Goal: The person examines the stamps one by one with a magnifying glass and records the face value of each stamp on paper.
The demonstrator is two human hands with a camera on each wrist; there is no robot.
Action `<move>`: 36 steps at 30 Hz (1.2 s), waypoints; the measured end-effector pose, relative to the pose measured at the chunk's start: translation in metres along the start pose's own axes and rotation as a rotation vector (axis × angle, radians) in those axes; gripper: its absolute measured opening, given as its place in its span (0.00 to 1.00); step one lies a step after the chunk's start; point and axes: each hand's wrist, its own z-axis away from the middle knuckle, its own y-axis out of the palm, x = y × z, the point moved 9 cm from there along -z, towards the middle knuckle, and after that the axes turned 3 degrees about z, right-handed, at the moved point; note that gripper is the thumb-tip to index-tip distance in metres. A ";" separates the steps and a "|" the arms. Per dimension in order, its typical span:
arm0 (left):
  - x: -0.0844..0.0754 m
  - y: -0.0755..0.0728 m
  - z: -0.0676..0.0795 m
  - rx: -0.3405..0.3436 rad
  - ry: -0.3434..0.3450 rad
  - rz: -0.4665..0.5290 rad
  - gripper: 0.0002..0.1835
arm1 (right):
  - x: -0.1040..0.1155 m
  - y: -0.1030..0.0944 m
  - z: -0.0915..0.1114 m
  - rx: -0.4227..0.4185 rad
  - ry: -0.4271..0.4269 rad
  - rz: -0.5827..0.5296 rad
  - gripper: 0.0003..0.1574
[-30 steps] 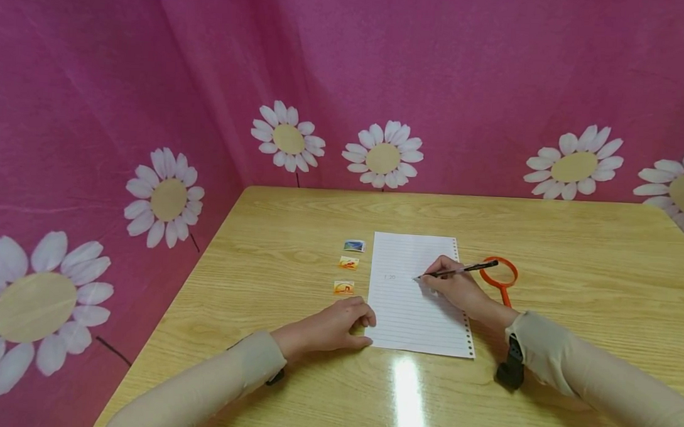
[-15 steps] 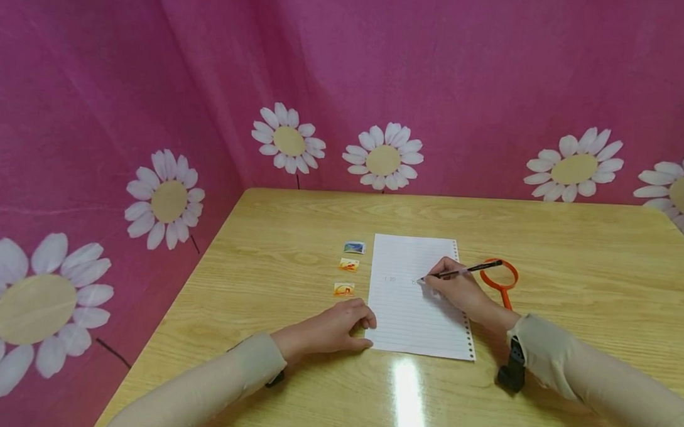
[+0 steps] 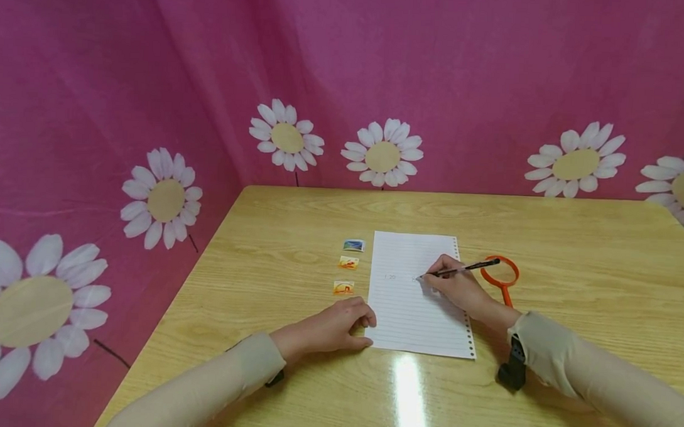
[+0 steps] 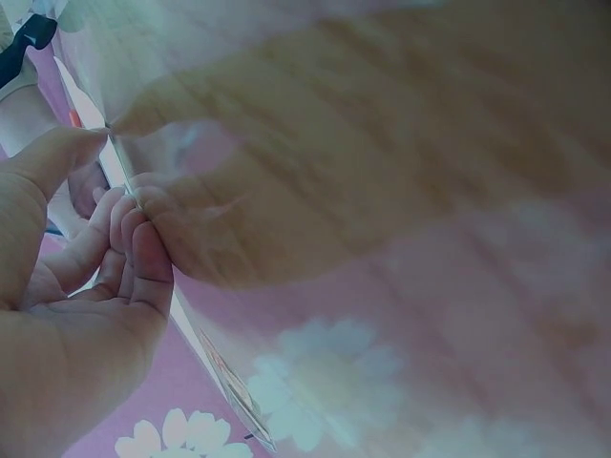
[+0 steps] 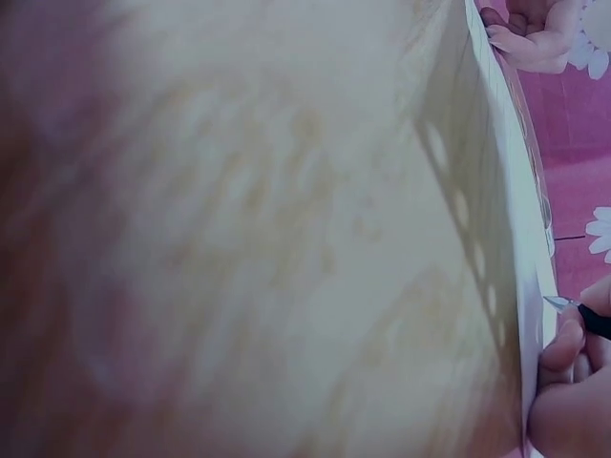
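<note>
Fingers (image 3: 437, 264) of our right hand (image 3: 459, 289) pinch the pen (image 3: 480, 265); our left hand (image 3: 332, 326), loosely bent, touches the lined paper (image 3: 412, 318)

On one surface (image 3: 589, 260), one lined sheet (image 3: 406, 322) is counted. From its centre, three small printed pictures (image 3: 348, 263) are found between nine and ten o'clock, and one magnifying glass (image 3: 504, 286) toward three. One pen (image 3: 478, 266), one left hand (image 3: 331, 326) and one right hand (image 3: 458, 290) are seen; six daisies (image 3: 382, 156) are counted on one pink cloth (image 3: 465, 73).
</note>
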 end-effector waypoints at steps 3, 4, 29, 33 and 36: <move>0.000 0.000 0.000 -0.001 -0.003 0.002 0.12 | 0.001 0.001 0.000 -0.001 -0.009 -0.001 0.10; 0.000 0.000 0.000 -0.001 -0.003 0.004 0.12 | 0.001 0.001 -0.001 -0.004 -0.008 -0.003 0.09; -0.001 -0.001 0.001 0.006 -0.009 0.009 0.12 | 0.003 -0.001 0.001 0.015 -0.002 0.003 0.11; 0.000 -0.001 0.000 0.009 -0.015 0.015 0.12 | 0.002 -0.001 0.001 0.017 0.018 0.000 0.12; 0.000 0.000 0.000 0.007 -0.011 0.012 0.12 | 0.000 -0.002 0.000 0.011 0.034 -0.012 0.13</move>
